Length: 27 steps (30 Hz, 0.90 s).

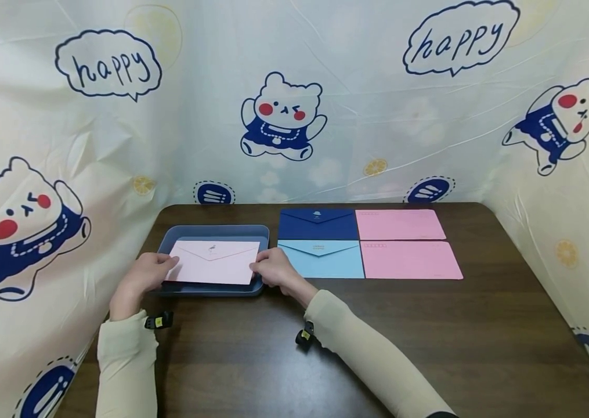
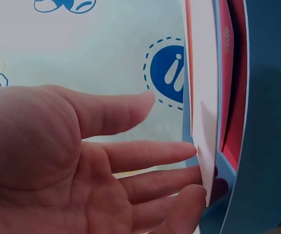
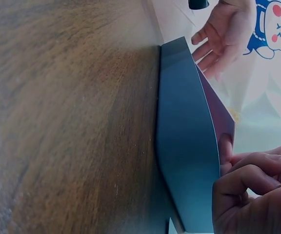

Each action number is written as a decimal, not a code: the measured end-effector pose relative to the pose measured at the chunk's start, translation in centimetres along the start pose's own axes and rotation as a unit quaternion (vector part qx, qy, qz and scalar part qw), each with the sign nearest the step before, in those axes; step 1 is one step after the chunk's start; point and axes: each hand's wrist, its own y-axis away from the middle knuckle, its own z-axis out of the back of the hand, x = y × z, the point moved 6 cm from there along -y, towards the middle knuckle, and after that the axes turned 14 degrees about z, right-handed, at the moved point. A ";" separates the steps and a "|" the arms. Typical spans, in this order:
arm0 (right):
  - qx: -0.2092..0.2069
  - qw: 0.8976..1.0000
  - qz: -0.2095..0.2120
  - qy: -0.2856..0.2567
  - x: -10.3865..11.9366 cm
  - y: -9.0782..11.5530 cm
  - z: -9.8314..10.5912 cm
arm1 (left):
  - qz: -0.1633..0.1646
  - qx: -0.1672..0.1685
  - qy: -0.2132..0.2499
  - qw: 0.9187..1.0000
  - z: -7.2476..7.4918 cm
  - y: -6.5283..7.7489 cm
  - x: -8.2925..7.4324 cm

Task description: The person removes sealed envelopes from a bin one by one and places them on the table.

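Note:
A pale pink envelope (image 1: 213, 267) with a pointed flap lies over a blue tray (image 1: 216, 232), its near edge slightly raised. My right hand (image 1: 278, 270) pinches its right edge between thumb and curled fingers, as the right wrist view also shows. At the left edge is my left hand (image 1: 145, 276). In the left wrist view, the fairly straight fingers (image 2: 155, 153) of this hand touch the envelope's edge, and the thumb stands off from it. Below it in the tray, a red-pink envelope (image 2: 226, 73) shows; how many lie there is hidden.
Right of the tray lie a dark blue envelope (image 1: 317, 229), a light blue envelope (image 1: 320, 266) and two pink envelopes, one behind (image 1: 401, 224) and one in front (image 1: 411, 261). They rest on a brown wooden table (image 1: 378, 348). A printed curtain (image 1: 357, 128) hangs behind.

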 end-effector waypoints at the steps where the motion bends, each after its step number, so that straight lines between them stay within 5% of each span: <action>1: 0.000 1.000 -0.001 0.000 0.0 0.0 0.0 | -0.001 -0.006 0.001 1.000 0.1 0.0 0.0; 16: 0.001 1.000 -0.004 -0.013 -0.2 0.0 0.2 | -0.017 -0.045 0.020 0.999 1.4 -0.1 0.8; 27: 0.003 1.000 -0.005 -0.018 0.2 0.3 0.5 | 0.006 -0.041 0.035 0.999 1.4 0.2 1.0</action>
